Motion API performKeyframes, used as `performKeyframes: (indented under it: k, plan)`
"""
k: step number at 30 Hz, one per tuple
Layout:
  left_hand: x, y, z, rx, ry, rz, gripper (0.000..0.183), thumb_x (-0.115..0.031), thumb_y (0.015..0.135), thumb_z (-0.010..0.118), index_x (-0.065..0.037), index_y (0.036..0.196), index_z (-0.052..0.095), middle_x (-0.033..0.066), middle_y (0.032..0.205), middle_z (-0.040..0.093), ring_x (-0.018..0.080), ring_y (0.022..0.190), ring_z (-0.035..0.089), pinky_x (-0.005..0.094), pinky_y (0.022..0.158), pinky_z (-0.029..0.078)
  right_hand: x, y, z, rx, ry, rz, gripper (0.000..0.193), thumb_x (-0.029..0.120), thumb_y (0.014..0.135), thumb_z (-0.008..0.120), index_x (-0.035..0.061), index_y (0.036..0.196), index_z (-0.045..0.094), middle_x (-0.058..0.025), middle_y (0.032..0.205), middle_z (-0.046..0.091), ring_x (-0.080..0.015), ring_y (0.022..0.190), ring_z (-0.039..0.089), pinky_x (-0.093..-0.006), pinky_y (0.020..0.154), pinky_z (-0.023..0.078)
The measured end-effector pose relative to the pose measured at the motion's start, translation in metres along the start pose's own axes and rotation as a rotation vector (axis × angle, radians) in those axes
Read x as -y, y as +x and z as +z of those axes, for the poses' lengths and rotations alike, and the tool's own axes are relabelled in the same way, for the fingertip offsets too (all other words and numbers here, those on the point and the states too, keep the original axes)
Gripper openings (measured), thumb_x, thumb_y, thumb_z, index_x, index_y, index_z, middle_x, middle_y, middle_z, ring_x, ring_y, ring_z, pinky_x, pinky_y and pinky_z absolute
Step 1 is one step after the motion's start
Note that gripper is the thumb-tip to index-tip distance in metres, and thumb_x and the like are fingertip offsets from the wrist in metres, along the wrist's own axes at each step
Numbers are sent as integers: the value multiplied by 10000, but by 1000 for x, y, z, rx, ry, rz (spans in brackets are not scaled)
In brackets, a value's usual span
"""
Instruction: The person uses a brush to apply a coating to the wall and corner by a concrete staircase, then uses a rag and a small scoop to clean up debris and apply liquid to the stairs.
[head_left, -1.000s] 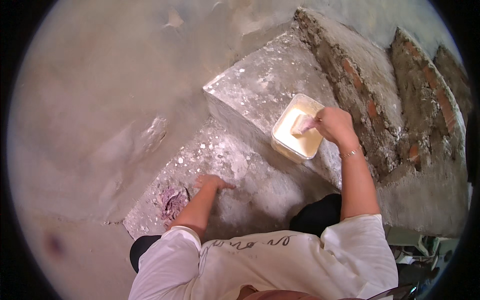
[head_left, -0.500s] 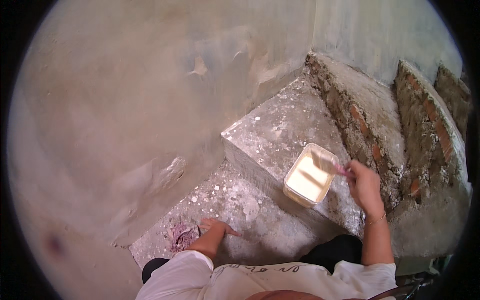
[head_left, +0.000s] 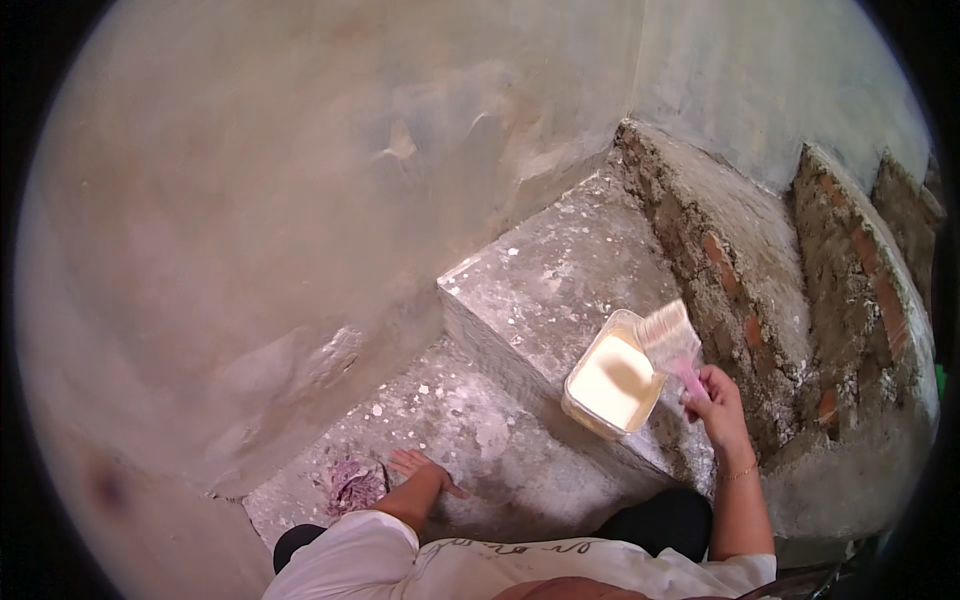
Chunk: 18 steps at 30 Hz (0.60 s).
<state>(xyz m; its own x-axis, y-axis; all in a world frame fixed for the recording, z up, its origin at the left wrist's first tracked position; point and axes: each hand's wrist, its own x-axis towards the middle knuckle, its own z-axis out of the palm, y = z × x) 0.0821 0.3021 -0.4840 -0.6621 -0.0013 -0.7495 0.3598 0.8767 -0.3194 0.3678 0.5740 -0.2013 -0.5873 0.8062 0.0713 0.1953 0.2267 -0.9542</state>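
My right hand (head_left: 718,405) is closed round the pink handle of a wide paintbrush (head_left: 668,338). The pale bristles point up and away, over the right edge of a plastic tub (head_left: 568,402). Creamy white paint (head_left: 612,385) fills part of the tub, with a shadow across its surface. The tub stands near the front edge of a concrete step. Lower down, my left hand (head_left: 428,470) rests on the step below with its fingers spread. Just left of that hand lies a crumpled pinkish cloth (head_left: 355,485).
Concrete steps (head_left: 540,250) spotted with white paint climb to the right, where rough risers (head_left: 720,260) show orange brick. A plastered wall (head_left: 250,200) with peeling patches runs along the left and back. My dark-clad knee (head_left: 665,520) is close to the step edge.
The paintbrush has lifted from over the paint to the tub's right edge, its bristles turning upward. My left hand stays on the step. The whole view has shifted slightly.
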Motion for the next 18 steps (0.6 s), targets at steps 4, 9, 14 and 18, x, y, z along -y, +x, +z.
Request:
performKeyframes:
  k: [4,9,14,18]
  plan:
    - [2,7,4,-7,23,-36,1559,-720,364,766,55,1387,-119,353,1417,-136,512,1309,-137,657,1023,-14,52,53,18,123,-77,-144,218,23,775,601,13,988,550,-14,849,584,-108,727,550,-242,658,444]
    - [-1,11,0,-5,-21,5,1586,-703,345,782,56,1378,-151,381,1385,-188,548,1273,-190,681,997,-46,124,149,59,4,-744,-445,231,192,828,590,74,1021,636,-100,856,650,-229,810,621,-335,739,475]
    - [-2,12,-5,39,-70,-8,1607,-641,339,828,34,1365,-209,378,1381,-207,536,1276,-201,651,1013,-57,156,245,121,-107,-1229,-516,213,219,830,534,142,975,669,-105,898,658,-296,875,622,-413,725,477]
    - [0,12,-5,39,-61,-32,1565,-661,364,805,18,1390,-163,382,1383,-196,556,1268,-195,673,999,-45,155,315,148,-153,-1337,-579,207,165,803,524,163,931,687,-104,892,660,-289,880,625,-404,730,484]
